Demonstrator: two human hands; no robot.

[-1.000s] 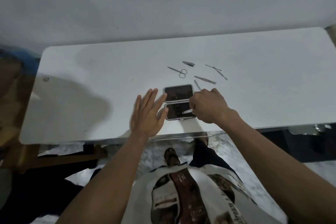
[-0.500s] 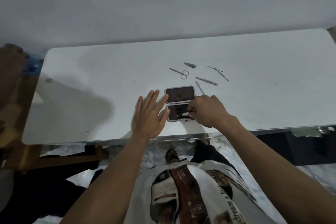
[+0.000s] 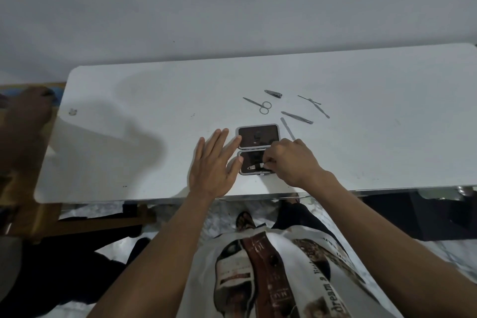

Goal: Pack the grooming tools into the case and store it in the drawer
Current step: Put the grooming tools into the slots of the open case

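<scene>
An open grey case (image 3: 258,137) with dark lining lies near the front edge of the white table (image 3: 129,111). My right hand (image 3: 294,162) pinches a small metal tool (image 3: 255,168) and holds it against the near half of the case. My left hand (image 3: 214,162) rests flat beside the case's left edge, fingers spread. Behind the case lie small scissors (image 3: 259,105), a nail clipper (image 3: 273,94), tweezers (image 3: 296,117), a thin file (image 3: 287,131) and two crossed slim picks (image 3: 315,104).
A wall stands right behind the table. Wooden furniture (image 3: 31,214) sits to the left, below table height. A small mark (image 3: 72,111) shows on the table's left side. My legs and printed shirt are under the front edge.
My right hand has pushed the small metal tool further left and down into the near half of the case. The left hand has stayed flat beside the case.
</scene>
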